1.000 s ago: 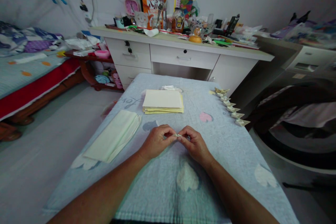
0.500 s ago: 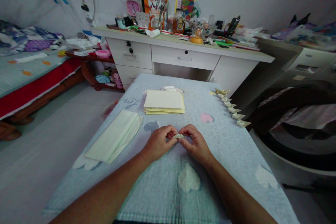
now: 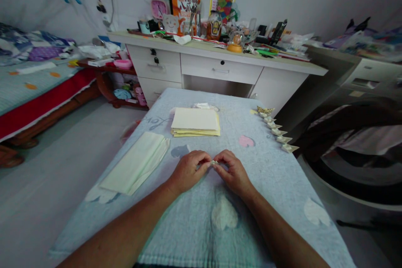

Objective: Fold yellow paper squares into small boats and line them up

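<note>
Between my fingertips, over the middle of the cloth-covered table [image 3: 188, 226], is a small folded piece of paper [image 3: 214, 162], pale and mostly hidden by the fingers. My left hand [image 3: 191, 170] pinches its left end with thumb and index finger. My right hand [image 3: 233, 171] pinches the right end the same way. Beyond the hands lies a stack of cream and yellow paper [image 3: 195, 119]. Left of them is a folded pale green sheet bundle [image 3: 135, 163]. Several small folded paper boats [image 3: 279, 132] stand in a row along the table's right edge.
A white desk [image 3: 220, 69] crowded with a jar [image 3: 214, 26], an orange snack bag [image 3: 186, 2] and a pink clock [image 3: 159, 9] stands behind the table. To the left is a bed [image 3: 37, 88]; a washing machine [image 3: 361, 75] is close on the right.
The fingers of my left hand have shifted slightly on the folded paper, and less of it shows between the fingertips. Everything else stays in place.
</note>
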Demonstrator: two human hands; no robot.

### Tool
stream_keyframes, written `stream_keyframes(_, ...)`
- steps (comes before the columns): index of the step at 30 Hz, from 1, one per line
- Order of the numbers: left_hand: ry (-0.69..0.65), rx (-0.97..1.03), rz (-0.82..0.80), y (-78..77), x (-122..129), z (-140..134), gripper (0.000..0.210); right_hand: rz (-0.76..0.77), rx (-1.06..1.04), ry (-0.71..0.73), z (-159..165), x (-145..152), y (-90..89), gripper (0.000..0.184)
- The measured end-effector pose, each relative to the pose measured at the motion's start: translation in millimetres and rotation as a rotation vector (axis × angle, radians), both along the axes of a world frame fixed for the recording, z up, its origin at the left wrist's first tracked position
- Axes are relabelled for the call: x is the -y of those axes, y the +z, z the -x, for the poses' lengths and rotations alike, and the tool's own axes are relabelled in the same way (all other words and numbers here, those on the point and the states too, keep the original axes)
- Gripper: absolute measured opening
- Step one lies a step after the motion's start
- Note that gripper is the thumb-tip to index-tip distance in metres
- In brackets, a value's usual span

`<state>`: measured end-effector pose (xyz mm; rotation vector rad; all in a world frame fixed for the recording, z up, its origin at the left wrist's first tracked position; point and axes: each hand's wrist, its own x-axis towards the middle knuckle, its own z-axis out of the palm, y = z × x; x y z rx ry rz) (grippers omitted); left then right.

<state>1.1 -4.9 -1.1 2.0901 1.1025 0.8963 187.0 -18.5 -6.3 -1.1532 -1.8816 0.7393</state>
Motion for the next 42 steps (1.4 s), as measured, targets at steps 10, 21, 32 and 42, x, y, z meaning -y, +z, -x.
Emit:
stream_keyframes(10, -0.036, -0.019, 0.000, -1.5, -2, 1, 0.013, -0.024, 0.000, 0.013, -1, -1, -5.9, 0.005)
stream_keyframes(21, -0.014, -0.041, -0.013, -1.4, -2, 0, 0.015, -0.012, -0.019, -0.012, -3, 0, -2.4, 0.009)
stream_keyframes(32, 0.080, 0.365, 0.353, -7.6, -4, -3, 0.015, 0.072, -0.136, -0.109, -10, -2, -1.3, 0.006)
stream_keyframes(42, 0.077, 0.611, 0.494, -11.5, -9, -5, 0.021, 0.142, -0.406, -0.115, -11, -2, -3.4, 0.013)
